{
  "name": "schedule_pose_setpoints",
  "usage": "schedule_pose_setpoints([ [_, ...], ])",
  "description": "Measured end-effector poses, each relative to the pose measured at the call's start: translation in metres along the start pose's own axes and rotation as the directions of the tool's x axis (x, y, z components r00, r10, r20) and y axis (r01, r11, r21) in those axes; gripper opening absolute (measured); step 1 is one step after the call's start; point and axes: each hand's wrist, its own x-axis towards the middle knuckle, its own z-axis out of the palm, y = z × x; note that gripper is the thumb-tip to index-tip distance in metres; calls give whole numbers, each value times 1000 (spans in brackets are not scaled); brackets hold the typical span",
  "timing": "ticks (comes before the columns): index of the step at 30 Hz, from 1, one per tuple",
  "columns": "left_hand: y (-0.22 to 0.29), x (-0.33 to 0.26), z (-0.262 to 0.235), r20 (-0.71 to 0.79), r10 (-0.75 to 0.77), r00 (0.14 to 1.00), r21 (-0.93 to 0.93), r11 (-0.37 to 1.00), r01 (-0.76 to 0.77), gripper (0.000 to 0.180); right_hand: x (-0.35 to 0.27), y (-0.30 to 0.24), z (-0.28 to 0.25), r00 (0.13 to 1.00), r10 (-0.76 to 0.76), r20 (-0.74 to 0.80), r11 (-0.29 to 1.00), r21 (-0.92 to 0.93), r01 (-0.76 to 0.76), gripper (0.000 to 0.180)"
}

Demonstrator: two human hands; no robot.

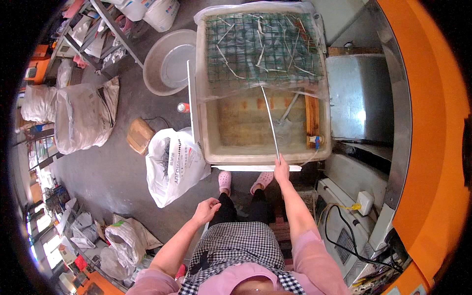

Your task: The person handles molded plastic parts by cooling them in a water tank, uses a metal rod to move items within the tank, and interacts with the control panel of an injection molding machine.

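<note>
My right hand is closed round the near end of a long thin pale rod. The rod slants away over a big beige tub of murky water, its far tip at the edge of a green wire mesh. The mesh lies across the tub's far half, with clear plastic sheeting around it. Several thin pale branching strips rest on the mesh. My left hand hangs in front of my thigh, fingers curled together; nothing shows in it.
A white sack with dark strips stands left of the tub. Near it are a brown package, a red can and a round basin. Orange machinery and a cabled grey unit stand at right.
</note>
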Motion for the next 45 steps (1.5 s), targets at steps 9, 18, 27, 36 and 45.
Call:
schedule_pose_setpoints([
  [9, -5, 0, 1, -14, 3, 1000, -28, 1000, -3, 27, -35, 11, -42, 998, 18, 53, 972, -236, -5, 38],
  [18, -8, -2, -4, -5, 5, 1000, 12, 1000, -4, 28, -44, 29, -53, 988, -122, 91, 918, -368, 147, 44],
  [27, -1, 4, 0, -15, 8, 1000, -4, 1000, -8, 28, -5, 0, -32, 998, 1, 69, 975, -220, 15, 40],
  [36, -8, 4, -2, -21, 0, 1000, 12, 1000, 1, 28, -56, 7, -50, 998, -37, 55, 996, -81, 41, 40],
  [45, -10, 7, 5, 22, -31, 999, 28, 999, 30, 28, -21, 19, -40, 987, -69, 144, 977, -188, 96, 41],
])
